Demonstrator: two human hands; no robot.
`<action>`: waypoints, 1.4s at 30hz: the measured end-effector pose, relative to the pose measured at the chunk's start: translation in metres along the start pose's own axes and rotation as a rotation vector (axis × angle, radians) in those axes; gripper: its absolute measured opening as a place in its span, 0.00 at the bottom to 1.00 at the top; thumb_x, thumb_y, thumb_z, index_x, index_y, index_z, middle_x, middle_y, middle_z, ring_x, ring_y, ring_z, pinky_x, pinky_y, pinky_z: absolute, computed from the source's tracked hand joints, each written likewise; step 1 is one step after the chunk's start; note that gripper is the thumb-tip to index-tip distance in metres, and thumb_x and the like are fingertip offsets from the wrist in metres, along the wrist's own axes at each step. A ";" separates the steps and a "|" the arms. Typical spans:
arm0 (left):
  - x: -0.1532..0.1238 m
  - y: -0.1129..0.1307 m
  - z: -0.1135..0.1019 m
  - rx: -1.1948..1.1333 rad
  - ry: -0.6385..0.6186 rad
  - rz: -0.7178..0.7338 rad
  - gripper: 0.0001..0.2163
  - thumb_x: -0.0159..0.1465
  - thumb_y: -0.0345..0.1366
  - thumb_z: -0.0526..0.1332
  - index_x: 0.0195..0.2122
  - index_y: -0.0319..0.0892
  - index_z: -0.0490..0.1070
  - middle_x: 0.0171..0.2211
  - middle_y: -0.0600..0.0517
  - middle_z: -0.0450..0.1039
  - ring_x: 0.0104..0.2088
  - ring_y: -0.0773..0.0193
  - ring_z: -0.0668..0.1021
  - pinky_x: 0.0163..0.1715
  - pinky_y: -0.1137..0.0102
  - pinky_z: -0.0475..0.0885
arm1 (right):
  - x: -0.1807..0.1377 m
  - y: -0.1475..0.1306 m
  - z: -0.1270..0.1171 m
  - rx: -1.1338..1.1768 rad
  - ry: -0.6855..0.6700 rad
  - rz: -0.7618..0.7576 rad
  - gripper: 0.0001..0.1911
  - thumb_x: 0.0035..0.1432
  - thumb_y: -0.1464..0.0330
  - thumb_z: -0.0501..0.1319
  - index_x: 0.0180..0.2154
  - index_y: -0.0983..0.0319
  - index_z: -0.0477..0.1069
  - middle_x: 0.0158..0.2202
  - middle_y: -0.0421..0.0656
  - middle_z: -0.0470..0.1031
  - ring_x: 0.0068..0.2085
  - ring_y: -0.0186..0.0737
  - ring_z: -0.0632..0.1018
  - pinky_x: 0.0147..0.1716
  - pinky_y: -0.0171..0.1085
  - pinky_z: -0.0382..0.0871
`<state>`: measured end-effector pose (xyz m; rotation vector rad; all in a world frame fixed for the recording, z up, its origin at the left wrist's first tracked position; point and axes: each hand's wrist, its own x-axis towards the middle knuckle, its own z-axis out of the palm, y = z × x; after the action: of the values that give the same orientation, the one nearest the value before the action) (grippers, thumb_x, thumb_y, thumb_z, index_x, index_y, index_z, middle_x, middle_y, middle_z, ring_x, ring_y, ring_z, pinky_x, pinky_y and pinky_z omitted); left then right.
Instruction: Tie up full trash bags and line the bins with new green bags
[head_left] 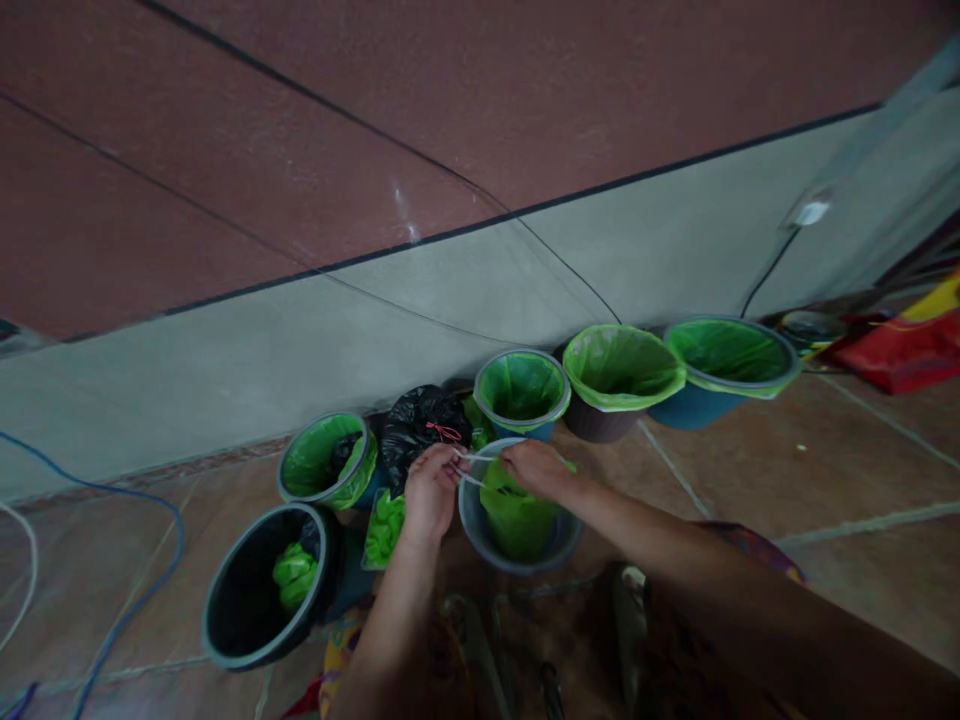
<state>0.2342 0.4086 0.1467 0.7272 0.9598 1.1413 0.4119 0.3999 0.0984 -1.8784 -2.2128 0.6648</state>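
Observation:
My left hand [429,492] and my right hand [534,468] meet over a grey bin [484,535] that holds a green plastic bag [516,515]. Both hands are closed, pinching a thin pale strip [474,462] stretched between them at the bag's upper edge. A tied black bag [421,425] with a red tie lies just behind my left hand. A folded bundle of green bags [384,528] rests beside my left wrist.
Several bins lined with green bags stand along the wall: [327,462], [522,392], [616,378], [724,365]. A black bin [259,590] at the lower left holds a crumpled green bag. Blue cable [154,520] lies on the tiled floor at left. Red cloth [900,350] lies at right.

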 end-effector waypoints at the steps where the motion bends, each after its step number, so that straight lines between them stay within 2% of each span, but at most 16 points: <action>1: 0.000 0.004 -0.001 -0.038 0.011 0.005 0.07 0.48 0.35 0.67 0.20 0.40 0.70 0.27 0.53 0.74 0.25 0.71 0.72 0.32 0.72 0.69 | 0.000 0.005 0.001 -0.003 -0.014 0.051 0.14 0.63 0.71 0.56 0.34 0.65 0.80 0.37 0.54 0.82 0.41 0.49 0.81 0.38 0.38 0.69; 5: 0.000 0.011 -0.003 -0.119 0.075 -0.026 0.07 0.49 0.34 0.65 0.20 0.41 0.66 0.26 0.53 0.72 0.26 0.70 0.72 0.34 0.70 0.70 | 0.000 0.024 0.003 0.000 -0.051 0.130 0.10 0.61 0.70 0.59 0.35 0.62 0.81 0.37 0.50 0.82 0.39 0.47 0.81 0.35 0.37 0.71; 7: 0.002 0.011 -0.003 -0.125 0.119 -0.042 0.07 0.50 0.34 0.65 0.21 0.41 0.67 0.26 0.53 0.73 0.26 0.70 0.73 0.35 0.69 0.71 | 0.002 0.030 -0.002 0.039 -0.015 0.128 0.09 0.58 0.68 0.63 0.39 0.60 0.80 0.37 0.47 0.82 0.38 0.44 0.81 0.35 0.35 0.71; 9: 0.005 0.010 -0.003 -0.118 0.143 -0.022 0.07 0.50 0.35 0.66 0.22 0.41 0.68 0.28 0.52 0.76 0.28 0.68 0.75 0.38 0.68 0.72 | 0.003 0.034 -0.015 0.141 0.045 0.104 0.13 0.56 0.68 0.66 0.44 0.59 0.79 0.36 0.44 0.82 0.38 0.41 0.80 0.35 0.33 0.70; 11: 0.006 0.008 -0.002 -0.092 0.142 0.034 0.08 0.51 0.37 0.68 0.24 0.41 0.71 0.33 0.50 0.79 0.34 0.65 0.79 0.43 0.67 0.72 | 0.001 0.038 -0.033 0.324 0.075 0.084 0.16 0.56 0.68 0.65 0.48 0.61 0.78 0.33 0.44 0.81 0.35 0.39 0.79 0.35 0.33 0.70; 15: 0.005 0.003 0.003 0.001 0.071 0.154 0.09 0.52 0.40 0.71 0.27 0.42 0.75 0.38 0.49 0.81 0.47 0.59 0.79 0.47 0.67 0.70 | -0.011 0.039 -0.065 0.853 0.006 -0.012 0.22 0.56 0.65 0.63 0.52 0.64 0.74 0.30 0.42 0.79 0.32 0.36 0.77 0.33 0.33 0.69; 18: 0.005 -0.004 0.009 0.020 0.010 0.155 0.11 0.51 0.43 0.73 0.30 0.42 0.77 0.33 0.51 0.79 0.42 0.60 0.80 0.45 0.66 0.71 | -0.016 0.034 -0.071 1.110 -0.030 -0.029 0.23 0.55 0.62 0.63 0.51 0.64 0.74 0.30 0.41 0.77 0.30 0.34 0.77 0.30 0.32 0.69; 21: 0.006 -0.012 0.013 0.078 -0.034 0.144 0.13 0.53 0.44 0.71 0.34 0.41 0.79 0.28 0.54 0.75 0.31 0.66 0.77 0.39 0.68 0.70 | -0.014 0.029 -0.068 1.031 0.032 0.048 0.18 0.53 0.63 0.64 0.45 0.65 0.76 0.25 0.37 0.73 0.23 0.29 0.70 0.24 0.31 0.63; 26: 0.008 -0.021 0.015 0.292 -0.136 0.127 0.21 0.56 0.42 0.69 0.50 0.42 0.78 0.23 0.57 0.70 0.24 0.69 0.68 0.29 0.71 0.65 | -0.012 0.023 -0.068 0.926 0.009 -0.149 0.18 0.58 0.61 0.60 0.46 0.64 0.76 0.27 0.38 0.74 0.25 0.29 0.69 0.27 0.31 0.63; 29: 0.009 -0.027 0.014 0.355 -0.249 0.102 0.31 0.50 0.34 0.72 0.58 0.45 0.73 0.27 0.57 0.72 0.25 0.68 0.69 0.30 0.72 0.65 | -0.018 0.017 -0.074 0.800 -0.044 -0.204 0.16 0.60 0.63 0.59 0.47 0.62 0.76 0.26 0.37 0.74 0.27 0.31 0.71 0.29 0.31 0.64; 32: 0.009 -0.036 0.014 0.447 -0.335 0.091 0.32 0.44 0.29 0.74 0.53 0.45 0.76 0.32 0.54 0.76 0.30 0.64 0.73 0.34 0.70 0.68 | -0.024 0.007 -0.078 0.798 -0.157 -0.326 0.17 0.61 0.64 0.59 0.50 0.61 0.75 0.31 0.39 0.77 0.33 0.33 0.76 0.35 0.33 0.68; 34: 0.008 -0.044 0.016 0.543 -0.372 0.089 0.23 0.44 0.31 0.74 0.44 0.43 0.79 0.32 0.52 0.77 0.32 0.61 0.74 0.36 0.68 0.69 | -0.026 0.000 -0.078 0.809 -0.173 -0.361 0.16 0.62 0.64 0.59 0.50 0.61 0.75 0.34 0.40 0.79 0.36 0.35 0.77 0.37 0.34 0.70; 36: 0.007 -0.051 0.019 0.626 -0.397 0.135 0.13 0.49 0.35 0.72 0.37 0.43 0.79 0.32 0.50 0.77 0.34 0.58 0.75 0.38 0.67 0.69 | -0.024 -0.005 -0.074 0.811 -0.156 -0.366 0.16 0.62 0.63 0.59 0.50 0.61 0.75 0.35 0.41 0.79 0.37 0.36 0.78 0.38 0.34 0.71; 38: 0.007 -0.058 0.021 0.670 -0.417 0.183 0.07 0.55 0.38 0.68 0.33 0.43 0.79 0.32 0.49 0.77 0.34 0.58 0.76 0.38 0.67 0.69 | -0.018 -0.006 -0.070 0.796 -0.097 -0.335 0.17 0.62 0.63 0.59 0.51 0.61 0.75 0.36 0.42 0.80 0.37 0.36 0.79 0.38 0.34 0.71; 39: 0.008 -0.061 0.021 0.687 -0.434 0.189 0.07 0.58 0.40 0.66 0.32 0.43 0.79 0.31 0.49 0.77 0.33 0.58 0.75 0.38 0.67 0.68 | -0.015 -0.004 -0.068 0.777 -0.045 -0.296 0.17 0.63 0.64 0.58 0.51 0.61 0.74 0.37 0.42 0.80 0.37 0.36 0.79 0.38 0.34 0.71; 42: 0.013 -0.065 0.017 0.730 -0.471 0.173 0.15 0.65 0.46 0.59 0.29 0.43 0.78 0.23 0.51 0.72 0.26 0.62 0.70 0.32 0.69 0.64 | -0.004 0.009 -0.062 0.678 0.111 -0.126 0.17 0.62 0.68 0.57 0.51 0.63 0.74 0.42 0.46 0.81 0.40 0.38 0.79 0.41 0.36 0.71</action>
<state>0.2778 0.4031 0.0938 1.6136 0.9084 0.6877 0.4457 0.4112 0.1500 -1.3801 -1.7087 1.0825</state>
